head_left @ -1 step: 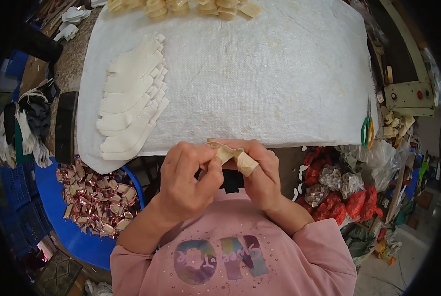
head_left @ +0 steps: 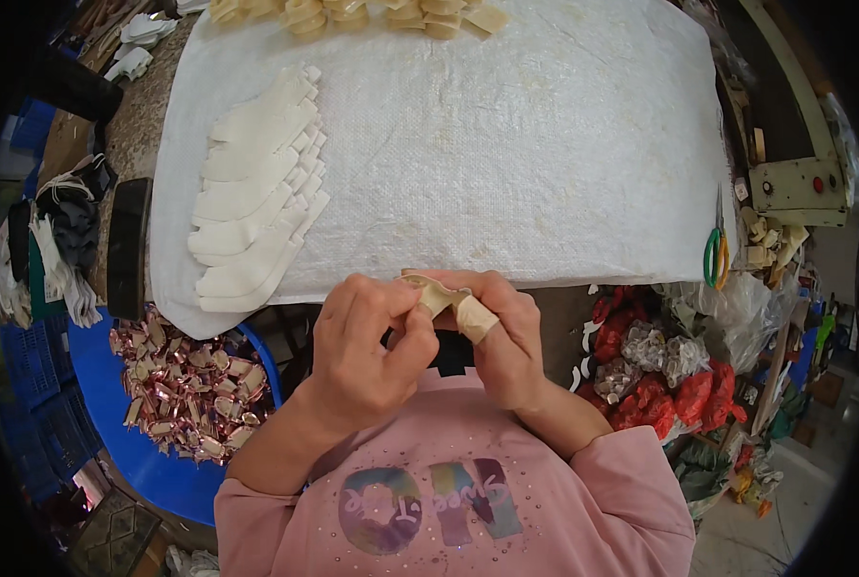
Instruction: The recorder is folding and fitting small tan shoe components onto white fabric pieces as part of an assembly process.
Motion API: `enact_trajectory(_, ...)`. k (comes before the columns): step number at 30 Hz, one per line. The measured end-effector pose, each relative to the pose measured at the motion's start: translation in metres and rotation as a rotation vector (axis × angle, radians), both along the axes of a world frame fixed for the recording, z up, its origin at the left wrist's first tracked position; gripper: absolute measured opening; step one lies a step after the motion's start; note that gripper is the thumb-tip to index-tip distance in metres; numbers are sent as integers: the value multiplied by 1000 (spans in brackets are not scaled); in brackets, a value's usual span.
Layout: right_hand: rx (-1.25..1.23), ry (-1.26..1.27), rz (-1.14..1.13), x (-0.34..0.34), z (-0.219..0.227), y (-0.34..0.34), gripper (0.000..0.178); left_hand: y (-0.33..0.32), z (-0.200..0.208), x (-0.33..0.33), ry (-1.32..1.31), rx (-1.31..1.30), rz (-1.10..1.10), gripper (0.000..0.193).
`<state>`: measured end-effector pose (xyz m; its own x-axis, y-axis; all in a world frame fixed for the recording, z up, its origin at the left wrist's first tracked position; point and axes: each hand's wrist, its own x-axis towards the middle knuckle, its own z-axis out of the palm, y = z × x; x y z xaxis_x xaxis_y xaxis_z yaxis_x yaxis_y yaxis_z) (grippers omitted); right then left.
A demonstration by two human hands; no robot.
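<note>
I had a small beige strip (head_left: 436,291) pinched between both hands at the near edge of the desk (head_left: 506,144), my left hand (head_left: 367,337) closed on one end, my right hand (head_left: 502,332) holding the other over a taped fingertip (head_left: 476,322). I judged I was mid-fold, working its shape; the next move called for a firm, even pinch.

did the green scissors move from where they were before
No. The green-handled scissors lie at the same spot by the right edge of the white woven sheet, just below the beige control box.
</note>
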<state>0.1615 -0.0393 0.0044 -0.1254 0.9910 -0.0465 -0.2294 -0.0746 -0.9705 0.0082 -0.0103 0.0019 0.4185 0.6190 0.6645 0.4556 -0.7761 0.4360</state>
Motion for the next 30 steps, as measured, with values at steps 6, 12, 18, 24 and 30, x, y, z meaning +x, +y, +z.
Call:
enact_trajectory(6, 160, -495, 121, 9, 3, 14, 29, 5, -6, -4, -48, -167, 35, 19)
enact_trajectory(12, -154, -98, 266, 34, -3, 42, 39, 1, -4, -2, -414, -411, -154, 26)
enact_trajectory(18, -160, 33, 403, 30, -8, 44, 31, 0, -7, -3, -279, -360, -167, 24)
enact_trajectory(24, -96, -159, 244, 17, -21, 44, 23, -3, -17, 0, -436, -597, -55, 16)
enact_trajectory(30, 53, -57, 114, 16, -19, 42, 23, 0, -14, 5, -871, -859, -5, 15)
